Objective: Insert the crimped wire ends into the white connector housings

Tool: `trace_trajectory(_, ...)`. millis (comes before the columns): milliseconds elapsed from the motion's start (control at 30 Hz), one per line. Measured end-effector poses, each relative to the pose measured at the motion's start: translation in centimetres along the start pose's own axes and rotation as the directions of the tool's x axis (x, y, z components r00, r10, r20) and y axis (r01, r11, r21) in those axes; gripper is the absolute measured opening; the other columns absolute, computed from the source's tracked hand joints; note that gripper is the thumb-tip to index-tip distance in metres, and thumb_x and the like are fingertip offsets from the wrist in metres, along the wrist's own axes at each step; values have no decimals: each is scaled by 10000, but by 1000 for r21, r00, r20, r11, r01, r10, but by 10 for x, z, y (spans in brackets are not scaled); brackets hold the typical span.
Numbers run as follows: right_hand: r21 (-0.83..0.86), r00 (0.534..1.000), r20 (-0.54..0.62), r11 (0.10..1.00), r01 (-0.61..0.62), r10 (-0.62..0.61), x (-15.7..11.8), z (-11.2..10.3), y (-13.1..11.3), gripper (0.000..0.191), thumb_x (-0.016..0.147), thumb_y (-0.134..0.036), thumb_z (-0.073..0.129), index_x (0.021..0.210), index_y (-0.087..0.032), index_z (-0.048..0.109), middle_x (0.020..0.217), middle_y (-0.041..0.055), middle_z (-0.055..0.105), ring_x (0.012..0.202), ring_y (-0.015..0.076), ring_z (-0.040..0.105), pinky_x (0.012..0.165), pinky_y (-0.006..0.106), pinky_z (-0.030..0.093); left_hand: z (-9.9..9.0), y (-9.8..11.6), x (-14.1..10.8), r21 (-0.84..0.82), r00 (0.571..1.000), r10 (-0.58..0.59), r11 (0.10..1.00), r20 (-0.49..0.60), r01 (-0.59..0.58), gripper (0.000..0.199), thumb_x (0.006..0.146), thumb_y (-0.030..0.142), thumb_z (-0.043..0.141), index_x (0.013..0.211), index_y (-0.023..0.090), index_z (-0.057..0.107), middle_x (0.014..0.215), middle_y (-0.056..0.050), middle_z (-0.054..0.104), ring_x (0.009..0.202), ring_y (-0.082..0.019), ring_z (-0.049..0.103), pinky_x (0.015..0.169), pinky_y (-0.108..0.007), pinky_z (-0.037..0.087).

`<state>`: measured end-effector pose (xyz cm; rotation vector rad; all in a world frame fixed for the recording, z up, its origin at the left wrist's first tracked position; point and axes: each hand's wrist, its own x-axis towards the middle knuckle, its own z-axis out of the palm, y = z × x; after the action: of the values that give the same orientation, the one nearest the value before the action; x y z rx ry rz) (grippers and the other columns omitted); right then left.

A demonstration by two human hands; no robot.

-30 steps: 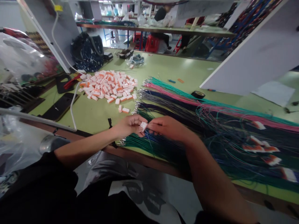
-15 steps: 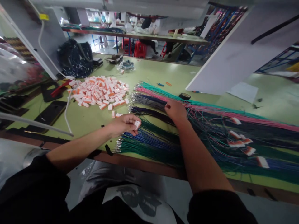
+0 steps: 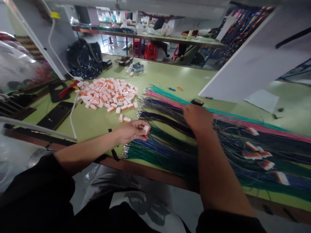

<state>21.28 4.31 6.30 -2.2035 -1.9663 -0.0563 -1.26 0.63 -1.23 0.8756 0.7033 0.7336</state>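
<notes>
My left hand (image 3: 133, 132) pinches a small white and orange connector housing (image 3: 146, 129) between thumb and fingers. A thin dark wire appears to trail from this housing over the wire bundles. Under and beside it lie blue wires (image 3: 157, 146) and green wires (image 3: 145, 156) with bare metal terminals at their left ends. Above the grey wires (image 3: 167, 108) and the pink wires (image 3: 167, 99), my right hand (image 3: 198, 119) is closed with fingers curled downward. Its fingertips are hidden, so what they grip cannot be seen. Teal wires (image 3: 175, 95) run along the far side.
A heap of connector housings (image 3: 109, 94) is on the green table (image 3: 170, 71) at left. Several wired housings (image 3: 252, 155) rest on the wires at right. Black tape (image 3: 197, 102), a phone (image 3: 57, 115), a dark bag (image 3: 84, 60) and a slanted white panel (image 3: 245, 58) stand around.
The view has shifted slightly. My right hand has moved a little to the right over the wires and is still closed. My left hand keeps the connector housing, now turned slightly.
</notes>
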Motion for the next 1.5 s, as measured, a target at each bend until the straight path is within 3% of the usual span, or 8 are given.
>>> trace_trajectory(100,162,999,20,986,27,-31,-5,-26,20,289,810,-288,461,538,-214,527,651,88,635,671,240,602,626,359,428,1,1,1,-14,1000,-13,1000,-12,13,227,683,72,701,869,127,584,690,0,623,627,-106,621,627,-251,515)
trace_trajectory(200,409,966,75,891,197,-248,-14,-35,21,249,805,-407,482,705,-230,626,652,24,649,598,179,580,593,313,438,1,1,2,-38,999,-25,999,-26,24,230,687,36,676,873,134,583,670,12,624,605,-95,619,602,-226,506)
trace_trajectory(367,478,776,87,709,518,-625,-37,-9,-21,263,780,-339,537,968,-214,673,794,17,707,696,158,619,630,263,422,-1,-1,4,-61,1000,-22,998,-20,20,253,695,19,651,905,137,575,679,14,638,597,-88,626,583,-201,501)
trace_trajectory(500,502,653,-16,559,661,-757,-48,15,-47,223,817,-259,480,868,-204,691,835,20,713,745,137,606,663,237,392,-2,-2,3,-47,1000,-5,999,-24,4,220,710,3,610,896,115,577,682,2,634,609,-90,631,607,-199,508)
trace_trajectory(700,567,787,-47,632,528,-616,-36,13,-35,144,729,-212,522,692,-180,658,666,-7,656,586,98,529,587,218,356,-3,-1,1,-94,999,7,996,-41,-11,274,709,-6,613,939,137,571,668,16,643,605,-92,639,584,-192,515)
trace_trajectory(867,450,838,55,763,464,-543,-37,9,-38,119,670,-212,529,615,-184,631,575,-14,604,530,100,480,532,230,309,-4,-1,1,-124,999,6,992,-43,-11,257,713,-21,603,916,135,579,640,14,645,600,-92,649,578,-173,517)
trace_trajectory(1100,349,888,100,852,391,-448,-43,6,-46,138,663,-229,519,616,-191,643,560,-6,594,527,108,476,536,242,302,-2,0,-1,-159,998,15,987,-69,-25,260,725,-46,575,913,133,580,651,14,642,598,-92,649,583,-178,519)
trace_trajectory(1500,391,911,140,867,309,-388,-44,9,-51,165,665,-223,502,643,-182,659,597,11,630,562,127,517,558,247,348,1,-2,1,-131,989,68,988,-132,-86,255,730,-25,572,928,133,546,636,27,615,595,-93,641,600,-197,514)
